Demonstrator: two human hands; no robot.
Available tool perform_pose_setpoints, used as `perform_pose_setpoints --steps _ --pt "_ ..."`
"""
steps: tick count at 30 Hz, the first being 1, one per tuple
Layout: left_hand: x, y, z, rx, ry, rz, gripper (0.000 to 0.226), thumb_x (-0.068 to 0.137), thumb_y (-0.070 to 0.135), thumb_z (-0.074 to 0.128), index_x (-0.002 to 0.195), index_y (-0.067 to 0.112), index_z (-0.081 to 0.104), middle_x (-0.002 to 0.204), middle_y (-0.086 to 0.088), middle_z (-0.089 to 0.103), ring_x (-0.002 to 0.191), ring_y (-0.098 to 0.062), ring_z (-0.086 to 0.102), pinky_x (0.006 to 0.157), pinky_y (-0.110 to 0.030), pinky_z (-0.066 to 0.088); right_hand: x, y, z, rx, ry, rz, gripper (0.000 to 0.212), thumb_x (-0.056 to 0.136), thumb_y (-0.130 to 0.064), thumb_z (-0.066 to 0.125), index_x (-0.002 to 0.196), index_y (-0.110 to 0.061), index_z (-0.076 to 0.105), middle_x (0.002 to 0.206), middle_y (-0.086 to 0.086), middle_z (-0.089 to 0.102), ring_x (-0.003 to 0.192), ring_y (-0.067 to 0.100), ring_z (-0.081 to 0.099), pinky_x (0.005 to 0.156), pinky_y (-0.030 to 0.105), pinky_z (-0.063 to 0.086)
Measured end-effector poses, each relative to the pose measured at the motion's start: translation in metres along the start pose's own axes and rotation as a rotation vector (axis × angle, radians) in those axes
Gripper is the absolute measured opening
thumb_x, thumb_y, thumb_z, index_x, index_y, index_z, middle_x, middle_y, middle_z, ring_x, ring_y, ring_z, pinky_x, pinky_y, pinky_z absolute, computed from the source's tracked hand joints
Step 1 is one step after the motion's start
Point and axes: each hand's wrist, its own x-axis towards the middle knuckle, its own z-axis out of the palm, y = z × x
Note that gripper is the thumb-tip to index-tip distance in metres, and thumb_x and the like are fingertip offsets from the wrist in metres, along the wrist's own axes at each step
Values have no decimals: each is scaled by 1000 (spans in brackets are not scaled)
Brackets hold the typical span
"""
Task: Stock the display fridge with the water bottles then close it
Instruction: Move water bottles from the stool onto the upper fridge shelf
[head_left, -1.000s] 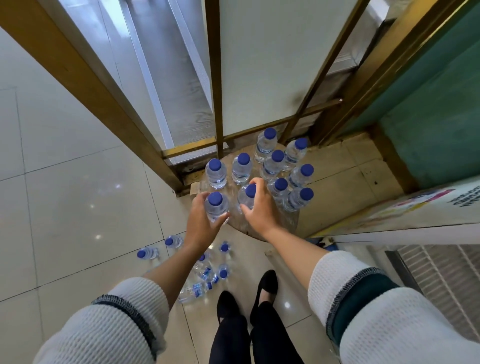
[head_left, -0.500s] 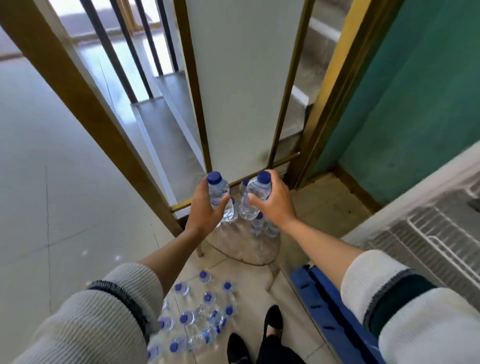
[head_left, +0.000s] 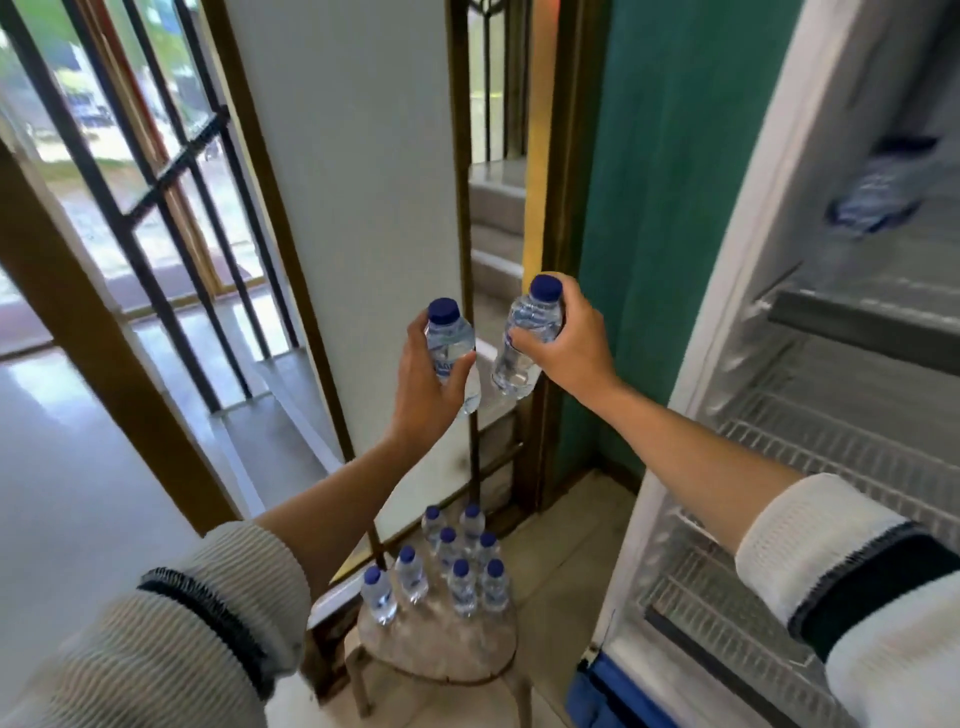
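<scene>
My left hand grips a clear water bottle with a blue cap, held upright in the air. My right hand grips a second such bottle, tilted a little. Both are raised well above a round stool on which several more blue-capped bottles stand. The open display fridge is at the right, with white wire shelves. A blurred bottle lies on an upper shelf.
A green wall and a brass-framed doorway with steps lie ahead. A barred glass door is at the left. The fridge's blue base is beside the stool.
Both hands took one bottle each from the stool and lifted them high. The view swung up and right, bringing the fridge interior into sight; the bottles on the floor left the view.
</scene>
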Motion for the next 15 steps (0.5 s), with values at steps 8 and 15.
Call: perform_pose_setpoints --steps 8,15 --pt "49 115 70 -219 4 215 60 89 24 66 138 24 31 121 10 55 111 -7 59 97 -34 51 23 -41 -129 -40 267 -59 58 73 -26 81 122 -13 52 105 -4 64 89 1 63 74 11 50" --pt "78 212 145 -292 -94 446 64 88 35 65 141 20 32 131 1 54 117 -11 56 100 -34 49 31 -50 -253 -106 453 -59 52 74 -18 80 119 -13 54 97 -13 64 82 -8 63 74 14 51"
